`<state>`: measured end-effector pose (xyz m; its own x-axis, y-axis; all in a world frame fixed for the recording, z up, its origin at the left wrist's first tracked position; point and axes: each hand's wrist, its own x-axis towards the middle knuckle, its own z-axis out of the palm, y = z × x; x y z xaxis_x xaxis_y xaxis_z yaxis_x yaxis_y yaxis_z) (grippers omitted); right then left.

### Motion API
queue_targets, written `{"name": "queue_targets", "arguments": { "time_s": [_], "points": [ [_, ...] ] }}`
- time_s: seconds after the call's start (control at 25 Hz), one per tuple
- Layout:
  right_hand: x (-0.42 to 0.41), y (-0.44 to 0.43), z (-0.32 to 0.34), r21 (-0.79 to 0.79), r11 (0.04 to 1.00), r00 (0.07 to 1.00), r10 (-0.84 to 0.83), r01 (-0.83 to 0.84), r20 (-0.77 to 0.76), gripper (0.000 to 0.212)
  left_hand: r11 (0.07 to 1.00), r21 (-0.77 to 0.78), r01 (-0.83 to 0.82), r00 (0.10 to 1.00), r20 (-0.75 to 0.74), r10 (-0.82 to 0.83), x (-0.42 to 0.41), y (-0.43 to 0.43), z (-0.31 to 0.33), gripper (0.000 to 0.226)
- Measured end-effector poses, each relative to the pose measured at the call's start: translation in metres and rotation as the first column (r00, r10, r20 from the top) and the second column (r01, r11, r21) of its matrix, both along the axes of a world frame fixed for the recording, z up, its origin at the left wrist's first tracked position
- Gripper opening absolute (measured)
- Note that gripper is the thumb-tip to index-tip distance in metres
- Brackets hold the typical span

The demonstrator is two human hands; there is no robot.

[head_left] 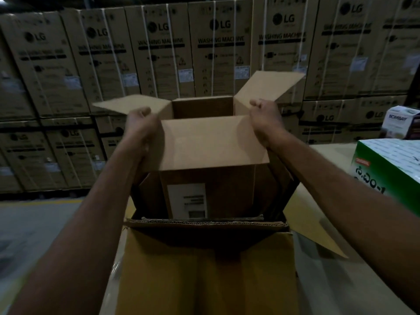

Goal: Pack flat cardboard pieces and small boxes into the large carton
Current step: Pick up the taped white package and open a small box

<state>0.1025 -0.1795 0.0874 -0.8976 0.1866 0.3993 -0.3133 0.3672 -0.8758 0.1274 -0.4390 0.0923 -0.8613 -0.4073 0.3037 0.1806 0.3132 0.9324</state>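
Note:
A brown open-topped small box (211, 178) with a white label stands partly inside the large carton (204, 264), rising above its rim. Its near flap is folded flat over the top, and its side flaps stick out left and right. My left hand (139, 123) grips the box's upper left edge at the left flap. My right hand (264, 118) grips the upper right edge at the base of the right flap. The large carton's near flap hangs toward me, and its right flap spreads out over the table.
A green and white printed box (388, 171) lies on the table (329, 151) at the right, with a small white printed box (400, 122) behind it. Stacked washing-machine cartons (159, 53) form a wall across the back. Grey floor (34, 223) lies to the left.

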Motion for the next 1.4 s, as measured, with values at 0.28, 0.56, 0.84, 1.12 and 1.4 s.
{"name": "queue_targets", "arguments": {
  "time_s": [0.28, 0.56, 0.84, 1.12, 1.4],
  "points": [
    [-0.004, 0.012, 0.076, -0.001, 1.000, 0.989, -0.018, 0.018, -0.150, 0.046, 0.994, -0.105, -0.041, 0.986, -0.166, 0.023, 0.006, 0.010, 0.068, 0.022],
    [0.003, 0.041, 0.091, -0.096, 0.995, 0.948, 0.006, -0.038, -0.318, 0.049, 0.994, -0.068, -0.087, 0.930, -0.364, 0.057, -0.013, 0.036, 0.086, 0.048],
    [-0.005, 0.099, 0.105, -0.130, 0.992, 0.897, -0.058, 0.001, -0.437, 0.050, 0.990, -0.123, -0.074, 0.871, -0.491, 0.004, -0.046, 0.092, 0.104, 0.048],
    [-0.038, 0.208, 0.121, -0.098, 0.979, 0.855, -0.205, 0.180, -0.476, 0.050, 0.980, -0.193, 0.049, 0.846, -0.514, -0.144, -0.092, 0.200, 0.130, 0.052],
    [-0.104, 0.336, 0.106, -0.126, 0.967, 0.885, -0.252, 0.220, -0.391, 0.053, 0.979, -0.144, 0.145, 0.878, -0.437, -0.194, -0.177, 0.328, 0.117, 0.056]
  ]
}}
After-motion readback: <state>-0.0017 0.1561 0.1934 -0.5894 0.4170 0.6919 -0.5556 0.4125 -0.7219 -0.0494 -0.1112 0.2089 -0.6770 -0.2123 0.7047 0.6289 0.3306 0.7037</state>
